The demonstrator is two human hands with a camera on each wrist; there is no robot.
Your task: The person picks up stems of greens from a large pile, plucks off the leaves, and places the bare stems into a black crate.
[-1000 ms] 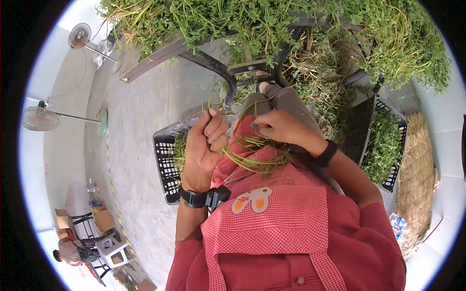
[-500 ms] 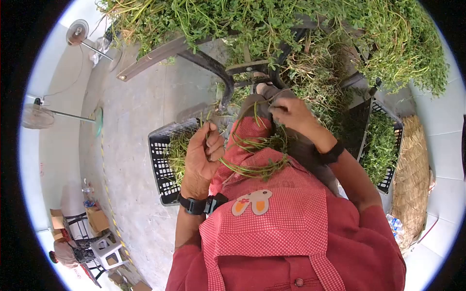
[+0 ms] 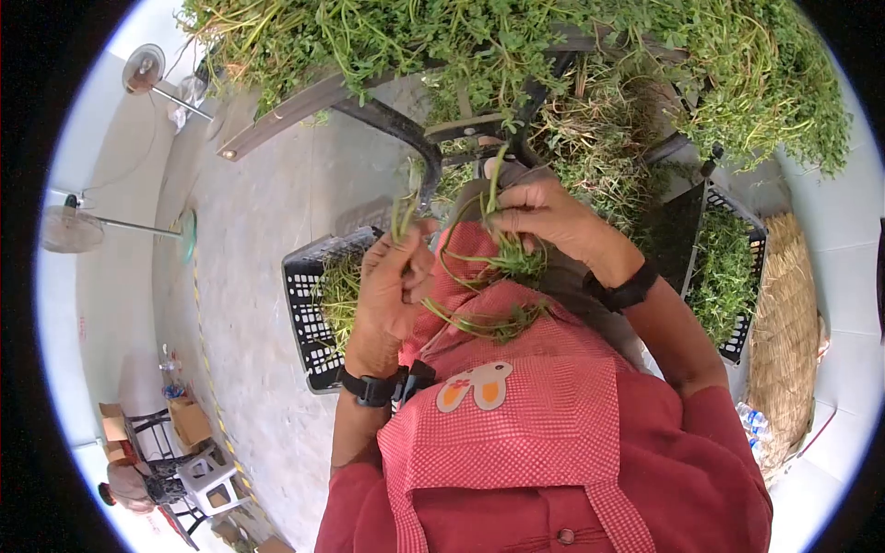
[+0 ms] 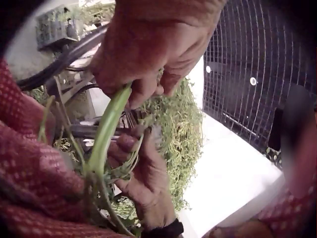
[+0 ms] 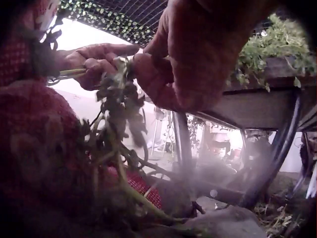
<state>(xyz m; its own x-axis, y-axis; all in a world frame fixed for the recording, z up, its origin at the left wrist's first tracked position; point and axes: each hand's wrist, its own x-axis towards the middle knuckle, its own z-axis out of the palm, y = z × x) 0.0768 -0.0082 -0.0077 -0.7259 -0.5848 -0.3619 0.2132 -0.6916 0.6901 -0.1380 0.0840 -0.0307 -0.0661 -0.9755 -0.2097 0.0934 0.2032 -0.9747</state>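
Left hand [image 3: 392, 284], as I view it remotely, has its fingers curled round short green stems [image 3: 403, 221], their tips pointing away from the torso. To their right I see a leafy sprig [image 3: 496, 182], pinched by the right hand [image 3: 555, 221], the nearer one; its long axis runs roughly fore-and-aft between the hands, leaves toward the red checked apron [image 3: 516, 433].

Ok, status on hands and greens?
Left hand pinches green stems. Right hand pinches a leafy sprig. More sprigs on the apron below; nothing visibly blocking either hand.
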